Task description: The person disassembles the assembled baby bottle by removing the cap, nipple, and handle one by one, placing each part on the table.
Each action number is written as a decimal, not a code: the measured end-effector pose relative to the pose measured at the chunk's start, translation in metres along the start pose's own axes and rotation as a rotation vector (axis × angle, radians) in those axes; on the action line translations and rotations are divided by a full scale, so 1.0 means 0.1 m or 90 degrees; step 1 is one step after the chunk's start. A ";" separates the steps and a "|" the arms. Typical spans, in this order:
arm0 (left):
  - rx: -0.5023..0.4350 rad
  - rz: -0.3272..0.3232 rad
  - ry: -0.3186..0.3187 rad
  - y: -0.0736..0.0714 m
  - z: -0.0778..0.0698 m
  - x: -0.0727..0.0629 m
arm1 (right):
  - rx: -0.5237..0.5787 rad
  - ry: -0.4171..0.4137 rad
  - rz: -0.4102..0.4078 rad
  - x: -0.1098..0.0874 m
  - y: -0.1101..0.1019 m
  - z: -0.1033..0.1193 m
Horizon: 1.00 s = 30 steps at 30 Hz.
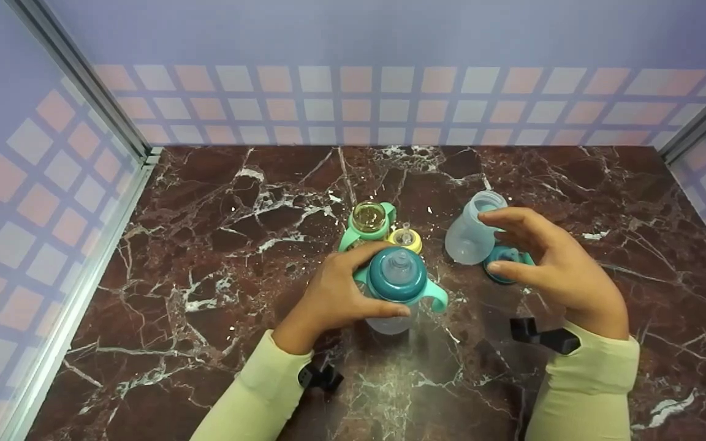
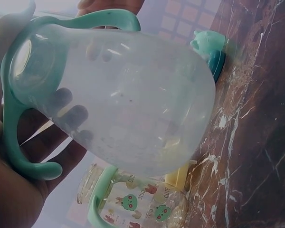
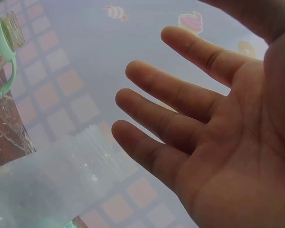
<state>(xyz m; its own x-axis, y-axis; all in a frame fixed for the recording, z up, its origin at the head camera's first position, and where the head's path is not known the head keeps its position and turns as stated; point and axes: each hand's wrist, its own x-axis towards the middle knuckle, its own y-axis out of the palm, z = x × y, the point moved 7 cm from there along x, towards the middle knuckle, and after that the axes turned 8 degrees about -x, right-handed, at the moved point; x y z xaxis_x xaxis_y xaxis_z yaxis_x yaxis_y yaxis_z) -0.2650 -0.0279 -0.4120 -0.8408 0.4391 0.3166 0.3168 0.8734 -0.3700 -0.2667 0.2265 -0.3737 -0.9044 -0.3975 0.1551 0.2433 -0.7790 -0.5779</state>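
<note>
My left hand (image 1: 341, 288) grips a baby bottle (image 1: 396, 278) with a teal collar, a clear nipple and mint side handles. In the left wrist view the frosted body of that bottle (image 2: 133, 99) is see-through, and fingers show behind it. My right hand (image 1: 552, 263) has its fingers spread, and the right wrist view shows nothing in the palm. Beside it stands a frosted bottle (image 1: 470, 236) with an uncovered mouth. A teal collar piece with a mint part (image 1: 501, 264) lies between that bottle and my right thumb, partly hidden.
Behind my left hand stands a clear printed bottle (image 2: 142, 202) with mint handles and an uncovered mouth. A yellow collar with a nipple (image 1: 406, 240) lies beside it. The marbled table (image 1: 218, 269) is bounded by tiled-pattern walls (image 1: 353, 113) at the back and sides.
</note>
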 end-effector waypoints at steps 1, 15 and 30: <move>0.001 0.000 0.000 0.00 0.00 0.00 | 0.000 0.001 0.005 0.00 0.01 0.00; -0.002 -0.005 0.016 0.01 -0.02 0.00 | -0.007 0.002 0.040 0.02 0.10 0.05; 0.009 -0.010 0.025 0.02 -0.03 -0.01 | -0.015 -0.023 0.051 0.08 0.20 0.09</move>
<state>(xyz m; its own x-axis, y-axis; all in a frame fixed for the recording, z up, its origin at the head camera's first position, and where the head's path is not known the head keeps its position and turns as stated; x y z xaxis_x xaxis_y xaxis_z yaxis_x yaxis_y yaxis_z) -0.2628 -0.0262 -0.4102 -0.8277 0.4335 0.3565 0.2974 0.8774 -0.3764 -0.2657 0.2036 -0.3767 -0.8686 -0.4765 0.1362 0.3061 -0.7320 -0.6086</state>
